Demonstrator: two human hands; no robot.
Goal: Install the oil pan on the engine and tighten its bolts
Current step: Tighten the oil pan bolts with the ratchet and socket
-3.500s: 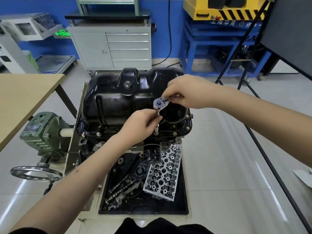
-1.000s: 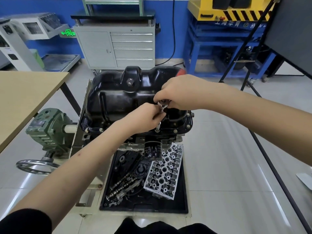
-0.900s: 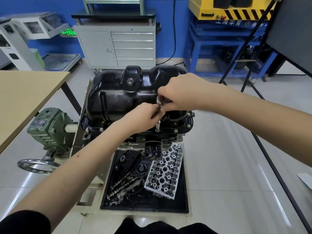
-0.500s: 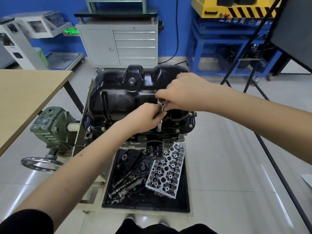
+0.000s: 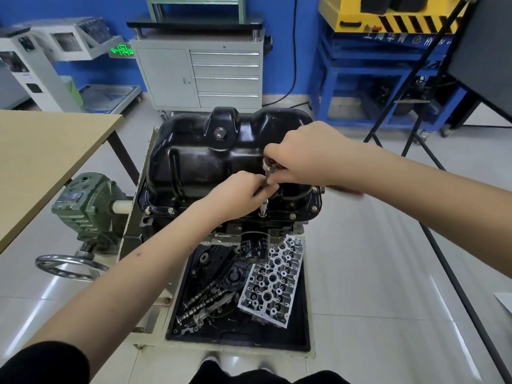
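Here, black oil pan (image 5: 210,162) sits on engine (image 5: 249,231), bolts (image 5: 292,216) along its near flange. L. hand (image 5: 238,196) pinches upright ratchet extension (image 5: 262,210), socket on a flange bolt; r. hand (image 5: 307,153) grips ratchet head (image 5: 268,164) above. Cyl. head (image 5: 273,284) lies in tray (image 5: 306,314) below.

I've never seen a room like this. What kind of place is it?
Probably a car-repair training workshop. An engine with a black oil pan sits on a stand, loose engine parts fill a tray, and a grey tool cabinet stands behind.
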